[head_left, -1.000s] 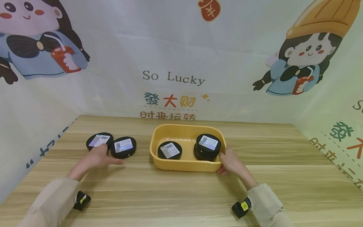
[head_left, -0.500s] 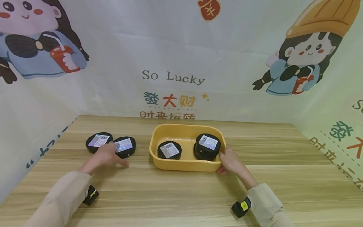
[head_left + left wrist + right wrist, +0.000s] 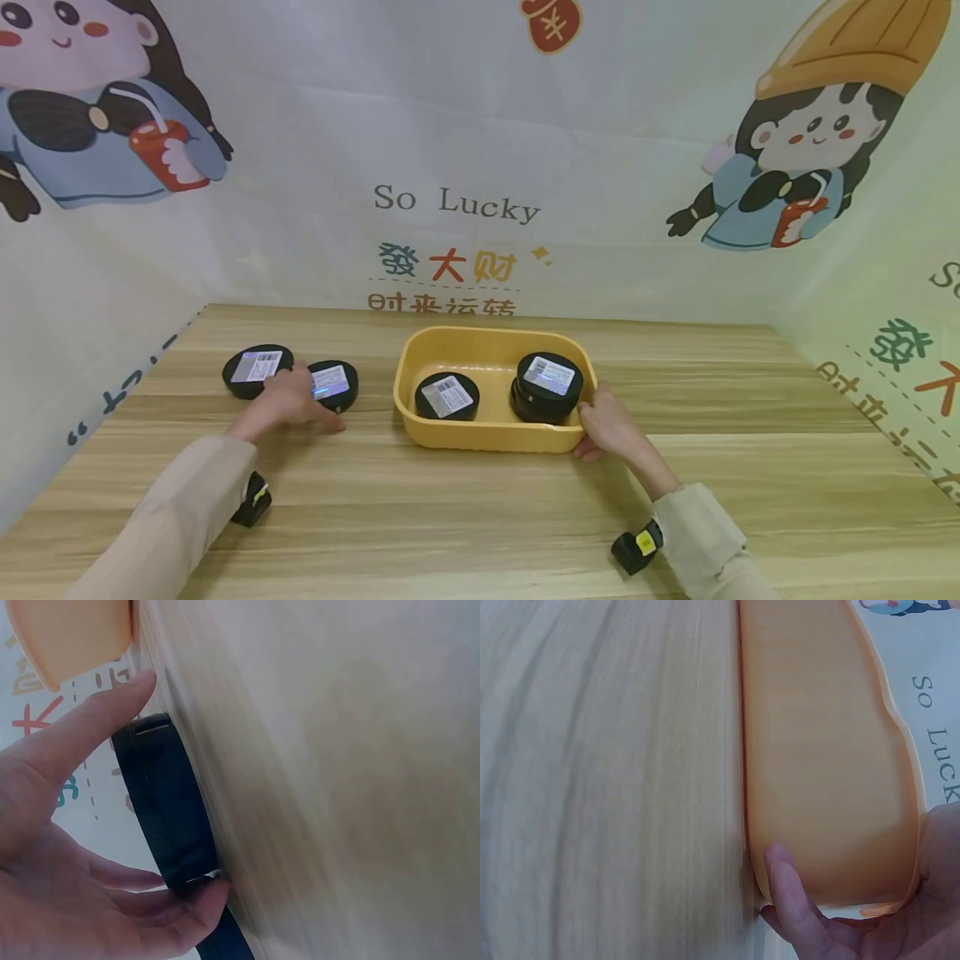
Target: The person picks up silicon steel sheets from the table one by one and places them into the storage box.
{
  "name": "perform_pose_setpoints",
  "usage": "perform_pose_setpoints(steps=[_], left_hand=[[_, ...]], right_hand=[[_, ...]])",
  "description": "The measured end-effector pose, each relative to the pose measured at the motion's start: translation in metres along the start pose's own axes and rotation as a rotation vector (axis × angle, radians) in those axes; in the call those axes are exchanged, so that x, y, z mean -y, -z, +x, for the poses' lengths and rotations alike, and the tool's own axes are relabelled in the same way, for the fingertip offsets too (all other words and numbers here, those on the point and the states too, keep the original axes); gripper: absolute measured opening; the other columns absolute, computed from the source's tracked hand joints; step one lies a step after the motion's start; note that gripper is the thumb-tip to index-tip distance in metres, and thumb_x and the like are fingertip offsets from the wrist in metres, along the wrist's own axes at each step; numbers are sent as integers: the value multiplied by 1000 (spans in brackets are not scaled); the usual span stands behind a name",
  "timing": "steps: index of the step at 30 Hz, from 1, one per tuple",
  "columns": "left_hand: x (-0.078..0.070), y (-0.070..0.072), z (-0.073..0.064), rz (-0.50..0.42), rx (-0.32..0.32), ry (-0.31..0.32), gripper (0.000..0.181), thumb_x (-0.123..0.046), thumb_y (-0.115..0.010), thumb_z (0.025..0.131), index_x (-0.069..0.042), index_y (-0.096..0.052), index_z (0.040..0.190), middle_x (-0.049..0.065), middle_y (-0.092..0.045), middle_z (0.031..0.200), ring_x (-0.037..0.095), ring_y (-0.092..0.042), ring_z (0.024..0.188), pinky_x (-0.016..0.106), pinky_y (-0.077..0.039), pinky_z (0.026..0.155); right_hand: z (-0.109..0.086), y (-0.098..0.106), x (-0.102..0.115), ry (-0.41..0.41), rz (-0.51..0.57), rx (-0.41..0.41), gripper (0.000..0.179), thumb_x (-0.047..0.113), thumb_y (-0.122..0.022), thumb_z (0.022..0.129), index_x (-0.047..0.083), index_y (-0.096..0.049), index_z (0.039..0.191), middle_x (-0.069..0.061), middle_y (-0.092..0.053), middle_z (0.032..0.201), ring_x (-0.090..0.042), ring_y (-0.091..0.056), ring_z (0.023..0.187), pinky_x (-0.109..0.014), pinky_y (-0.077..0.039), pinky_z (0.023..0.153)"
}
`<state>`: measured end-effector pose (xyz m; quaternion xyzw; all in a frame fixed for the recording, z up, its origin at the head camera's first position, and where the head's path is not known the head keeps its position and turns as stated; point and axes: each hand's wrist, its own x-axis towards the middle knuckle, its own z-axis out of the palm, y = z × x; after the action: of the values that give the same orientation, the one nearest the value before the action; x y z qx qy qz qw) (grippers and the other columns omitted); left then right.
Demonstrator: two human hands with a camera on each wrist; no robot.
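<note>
My left hand (image 3: 288, 398) spans a black round case (image 3: 334, 384) with a silvery label, its thumb at one side and its curled fingers at the other. In the left wrist view those fingers touch the rim of the black case (image 3: 169, 802). Just left of it lies a second black round case (image 3: 257, 369). My right hand (image 3: 609, 423) grips the right end of a yellow plastic bin (image 3: 487, 437); the right wrist view shows fingers against the bin's wall (image 3: 821, 765). Inside the bin are a single case (image 3: 447, 396) at left and a stack of cases (image 3: 549, 383) at right.
Everything rests on a wood-grain table (image 3: 480, 525). A printed white cloth (image 3: 315, 167) hangs behind and along both sides. Each wrist carries a small black camera, one at the left sleeve (image 3: 168, 521) and one at the right sleeve (image 3: 705, 533).
My left hand has moved right, from between the two loose cases to around the right one. The left loose case has shifted slightly away. My right hand keeps its grip on the bin.
</note>
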<state>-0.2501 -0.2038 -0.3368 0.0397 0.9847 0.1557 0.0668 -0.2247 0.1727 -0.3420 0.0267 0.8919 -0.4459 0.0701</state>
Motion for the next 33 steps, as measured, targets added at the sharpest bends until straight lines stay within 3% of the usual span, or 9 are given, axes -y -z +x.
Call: perform_pose_setpoints(steps=[7, 15, 23, 33], left_hand=[[0, 0, 6, 14, 14, 12, 91, -39, -78, 58, 24, -34, 107, 40, -41, 101, 56, -39, 98, 57, -38, 83], [6, 2, 11, 17, 40, -39, 86, -37, -75, 60, 23, -36, 108, 34, -45, 98, 47, -44, 95, 54, -39, 82], [12, -1, 14, 8, 5, -98, 67, -33, -74, 58, 17, -46, 92, 21, -47, 82, 31, -47, 77, 39, -44, 66], [12, -3, 14, -24, -62, -120, 54, -29, -75, 53, 11, -50, 80, 15, -49, 73, 26, -49, 68, 34, -43, 58]], right_hand=[[0, 0, 0, 1, 2, 9, 34, 6, -30, 88, -14, -23, 115, -25, -53, 73, -17, -56, 43, -31, -51, 43], [0, 1, 1, -3, 7, 9, 34, 6, -30, 89, -14, -23, 115, -25, -53, 72, -17, -55, 42, -31, -51, 43], [0, 0, 0, 0, 9, 2, 32, 5, -30, 88, -14, -25, 113, -26, -52, 73, -17, -56, 42, -32, -51, 42], [0, 0, 1, -9, 2, 3, 33, 6, -30, 89, -13, -24, 115, -25, -53, 73, -17, -56, 43, -32, -51, 43]])
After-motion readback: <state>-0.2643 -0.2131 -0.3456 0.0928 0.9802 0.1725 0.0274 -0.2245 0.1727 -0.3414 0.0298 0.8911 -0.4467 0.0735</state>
